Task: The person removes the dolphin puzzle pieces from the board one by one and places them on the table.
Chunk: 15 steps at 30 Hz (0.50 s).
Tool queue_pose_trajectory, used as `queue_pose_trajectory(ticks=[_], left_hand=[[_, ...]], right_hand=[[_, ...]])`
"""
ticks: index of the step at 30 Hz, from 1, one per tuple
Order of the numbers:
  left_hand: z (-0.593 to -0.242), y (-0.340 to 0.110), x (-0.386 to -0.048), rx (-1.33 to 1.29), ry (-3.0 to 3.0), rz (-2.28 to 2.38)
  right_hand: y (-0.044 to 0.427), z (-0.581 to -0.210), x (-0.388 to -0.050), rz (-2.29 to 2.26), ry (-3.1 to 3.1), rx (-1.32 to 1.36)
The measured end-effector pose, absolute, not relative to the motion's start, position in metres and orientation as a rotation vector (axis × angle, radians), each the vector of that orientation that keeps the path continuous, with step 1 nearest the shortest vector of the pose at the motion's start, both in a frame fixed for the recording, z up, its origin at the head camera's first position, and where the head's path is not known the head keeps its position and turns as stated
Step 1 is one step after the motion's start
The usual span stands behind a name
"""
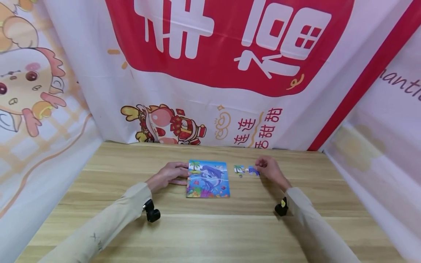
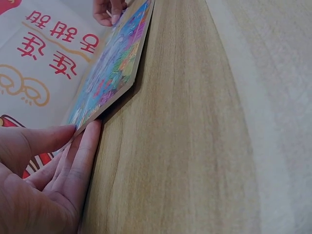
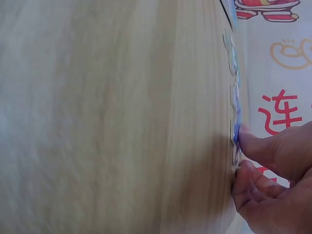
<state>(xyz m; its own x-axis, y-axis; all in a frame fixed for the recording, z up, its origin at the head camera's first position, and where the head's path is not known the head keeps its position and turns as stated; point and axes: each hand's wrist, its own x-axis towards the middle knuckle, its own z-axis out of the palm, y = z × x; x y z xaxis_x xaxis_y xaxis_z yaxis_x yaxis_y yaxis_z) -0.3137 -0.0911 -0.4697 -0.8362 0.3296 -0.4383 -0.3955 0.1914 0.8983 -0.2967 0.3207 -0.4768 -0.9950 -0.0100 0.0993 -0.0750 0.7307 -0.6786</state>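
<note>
A square dolphin puzzle board (image 1: 208,180) is in the middle of the table in the head view. My left hand (image 1: 171,174) grips its left edge; the left wrist view shows the thumb above the board's rim and fingers under it, with that side tilted up off the wood. To the right of the board, my right hand (image 1: 268,168) is at a blue-purple puzzle piece (image 1: 252,170), pinching its edge between thumb and curled fingers. A palm-tree puzzle piece (image 1: 239,169) lies just left of it, and a tiny piece (image 1: 241,176) sits below. The right fingers partly cover the blue piece.
The wooden table (image 1: 210,233) runs back to a white printed cloth (image 1: 204,109) with red lettering. Cloth walls also stand at left and right. A small black camera mount is on each wrist, the left one (image 1: 152,212) hanging over the table.
</note>
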Motion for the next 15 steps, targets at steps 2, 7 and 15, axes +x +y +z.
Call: queue_pose_trajectory(ticks=[2,7,15], left_hand=[[-0.469,-0.092,-0.313,-0.045,1.924,1.699],[-0.470,-0.093,-0.312,-0.052,1.923,1.713],[-0.469,-0.092,-0.312,-0.050,1.921,1.708]], right_hand=[[0.322,-0.478,-0.299,1.110,-2.843,0.047],[0.321,-0.479,-0.303,1.106,-2.829,0.020],[0.305,-0.460,-0.295,1.104,-2.773,0.009]])
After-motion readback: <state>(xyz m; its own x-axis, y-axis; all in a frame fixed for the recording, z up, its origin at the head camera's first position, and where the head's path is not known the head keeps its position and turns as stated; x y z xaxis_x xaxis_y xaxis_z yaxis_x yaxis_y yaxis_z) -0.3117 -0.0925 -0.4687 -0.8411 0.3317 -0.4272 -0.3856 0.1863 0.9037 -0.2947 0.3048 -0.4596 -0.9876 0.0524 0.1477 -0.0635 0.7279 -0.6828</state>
